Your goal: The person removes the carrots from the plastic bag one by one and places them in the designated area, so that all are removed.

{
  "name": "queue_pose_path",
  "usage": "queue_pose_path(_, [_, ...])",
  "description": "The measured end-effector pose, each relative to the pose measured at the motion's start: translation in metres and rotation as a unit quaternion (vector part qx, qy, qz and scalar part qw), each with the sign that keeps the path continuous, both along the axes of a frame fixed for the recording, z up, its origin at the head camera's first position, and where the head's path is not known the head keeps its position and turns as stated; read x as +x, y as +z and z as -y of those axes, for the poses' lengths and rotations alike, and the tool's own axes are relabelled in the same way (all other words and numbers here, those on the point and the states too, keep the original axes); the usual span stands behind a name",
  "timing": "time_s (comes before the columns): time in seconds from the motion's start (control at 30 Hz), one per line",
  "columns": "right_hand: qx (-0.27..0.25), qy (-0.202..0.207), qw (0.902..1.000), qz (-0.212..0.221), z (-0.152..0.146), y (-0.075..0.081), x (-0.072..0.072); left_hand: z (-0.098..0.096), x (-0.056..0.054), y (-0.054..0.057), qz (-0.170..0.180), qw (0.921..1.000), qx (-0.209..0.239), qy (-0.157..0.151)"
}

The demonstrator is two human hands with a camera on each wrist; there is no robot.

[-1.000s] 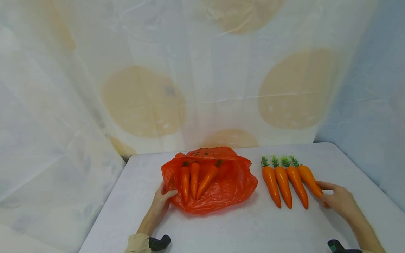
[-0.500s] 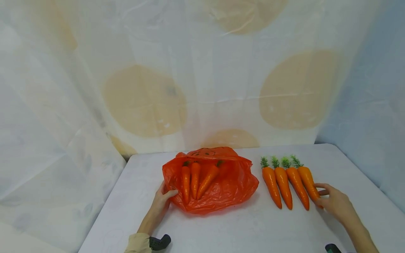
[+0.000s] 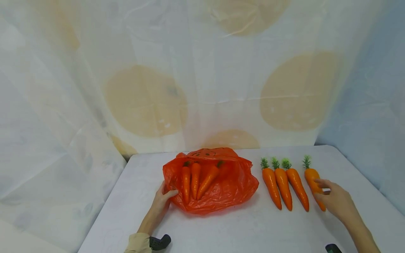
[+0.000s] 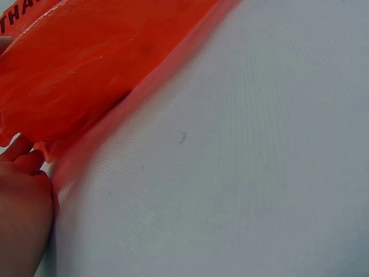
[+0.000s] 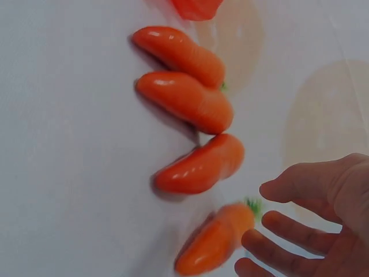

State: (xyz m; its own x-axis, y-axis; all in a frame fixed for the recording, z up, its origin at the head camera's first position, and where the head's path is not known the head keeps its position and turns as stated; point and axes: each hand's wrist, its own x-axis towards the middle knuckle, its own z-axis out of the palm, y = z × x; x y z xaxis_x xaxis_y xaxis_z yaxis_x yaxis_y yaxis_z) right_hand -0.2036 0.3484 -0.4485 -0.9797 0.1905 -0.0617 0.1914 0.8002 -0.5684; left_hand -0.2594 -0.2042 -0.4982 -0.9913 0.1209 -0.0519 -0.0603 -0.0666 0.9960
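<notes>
Carrot [image 3: 311, 174] farthest right of the bag [image 3: 235, 188] looks stiff, light and slick; its thick middle should give the best hold. The right hand [image 3: 339, 200] is over it, fingers parted, no grip showing. The left hand [image 3: 162, 198] pinches the bag's left edge. Three carrots [image 3: 283, 183] lie nearer the bag; three more carrots [image 3: 195, 177] are inside. White table [image 3: 227, 233] spreads beneath the bag; spotted sheeting [image 3: 215, 77] hangs behind.

bag [image 3: 231, 182]: thin plastic, glossy, crinkled | carrots [image 3: 283, 186]: smooth, glossy | tabletop [image 3: 240, 230]: matt
</notes>
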Motion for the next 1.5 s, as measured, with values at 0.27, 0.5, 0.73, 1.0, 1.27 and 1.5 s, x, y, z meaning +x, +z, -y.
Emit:
queue_pose_path(0.27, [0.021, 0.028, 0.9963, -0.079, 0.023, 0.015, -0.002, 0.0, -0.001, -0.001, 0.001, 1.0, 0.004, -0.001])
queue_pose_path(0.5, [-0.006, 0.057, 0.9934, -0.099, 0.049, 0.023, -0.004, 0.0, -0.002, -0.002, 0.002, 1.0, 0.005, -0.001])
queue_pose_path(0.73, [-0.046, 0.083, 0.9878, -0.123, 0.082, 0.034, -0.006, 0.0, -0.004, -0.005, 0.006, 0.9996, 0.027, 0.003])
queue_pose_path(1.0, [-0.092, 0.113, 0.977, -0.156, 0.131, 0.057, -0.003, 0.001, -0.002, -0.003, 0.004, 0.9997, 0.025, -0.005])
queue_pose_path(1.27, [-0.165, 0.156, 0.9623, -0.15, 0.194, 0.056, -0.015, 0.002, -0.004, -0.004, -0.003, 0.9998, 0.016, -0.006])
queue_pose_path(1.5, [-0.161, 0.169, 0.964, -0.128, 0.234, 0.049, -0.032, 0.002, -0.002, -0.005, -0.002, 0.9999, 0.01, -0.002])
